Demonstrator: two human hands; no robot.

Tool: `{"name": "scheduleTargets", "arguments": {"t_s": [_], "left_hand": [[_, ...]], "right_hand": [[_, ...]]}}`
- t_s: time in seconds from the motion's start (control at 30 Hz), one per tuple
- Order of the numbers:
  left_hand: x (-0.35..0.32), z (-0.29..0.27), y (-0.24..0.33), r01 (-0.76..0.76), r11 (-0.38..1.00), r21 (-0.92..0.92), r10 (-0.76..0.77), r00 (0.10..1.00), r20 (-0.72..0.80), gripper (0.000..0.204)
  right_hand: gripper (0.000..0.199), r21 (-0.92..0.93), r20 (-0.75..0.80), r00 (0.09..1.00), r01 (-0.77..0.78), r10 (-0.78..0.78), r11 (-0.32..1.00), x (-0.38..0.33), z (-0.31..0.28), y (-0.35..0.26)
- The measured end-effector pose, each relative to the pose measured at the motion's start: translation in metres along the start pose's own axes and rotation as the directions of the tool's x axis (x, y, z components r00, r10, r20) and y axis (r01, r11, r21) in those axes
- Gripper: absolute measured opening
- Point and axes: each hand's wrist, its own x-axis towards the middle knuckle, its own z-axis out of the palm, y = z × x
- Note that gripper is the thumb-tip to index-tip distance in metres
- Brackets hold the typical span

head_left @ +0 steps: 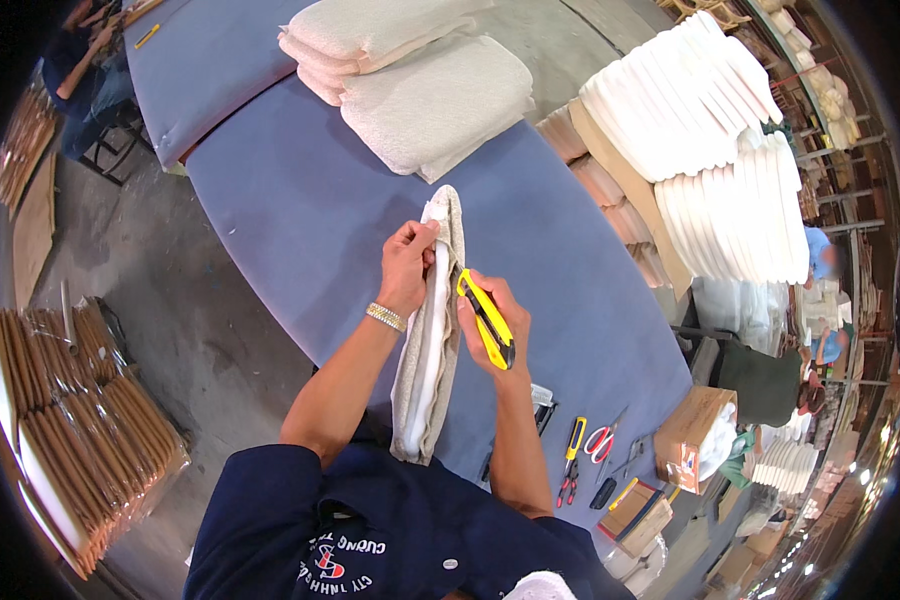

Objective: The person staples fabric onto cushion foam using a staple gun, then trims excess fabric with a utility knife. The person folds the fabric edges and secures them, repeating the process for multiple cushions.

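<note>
A beige fabric cushion [448, 330] stands on its narrow side in front of me, with white filling [430, 345] showing along its open seam. My left hand [406, 265] pinches the cover near the far end of that seam. In my right hand [497, 325] is a yellow utility knife [484, 318], its tip end at the cushion's right side below the left hand. The blade is too small to make out. Under the cushion lies a blue-grey covered table [310, 220].
Beige cushions [435, 105] are piled at the table's far side. Scissors [599, 443], a yellow-handled screwdriver [574, 445] and other tools lie near right, by a cardboard box [692, 430]. White stacks [690, 110] stand right; wrapped brown panels [95, 420] stand left. A person [80, 75] sits far left.
</note>
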Motion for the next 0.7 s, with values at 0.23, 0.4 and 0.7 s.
{"name": "scheduleTargets", "arguments": {"t_s": [0.23, 0.4, 0.7], "left_hand": [[0.002, -0.002, 0.009, 0.067, 0.996, 0.064, -0.068, 0.998, 0.018, 0.028], [0.006, -0.005, 0.005, 0.086, 0.996, 0.034, -0.086, 0.996, 0.002, 0.027], [0.008, -0.010, 0.000, 0.077, 0.997, 0.022, -0.077, 0.996, 0.035, 0.026]], "right_hand": [[0.029, 0.042, -0.058, 0.998, 0.016, -0.014, 0.999, 0.005, 0.003, 0.007], [0.027, 0.108, -0.124, 0.989, 0.091, -0.077, 0.990, 0.042, 0.004, 0.012], [0.028, 0.077, -0.065, 0.994, 0.097, -0.093, 0.992, 0.067, 0.024, 0.031]]}}
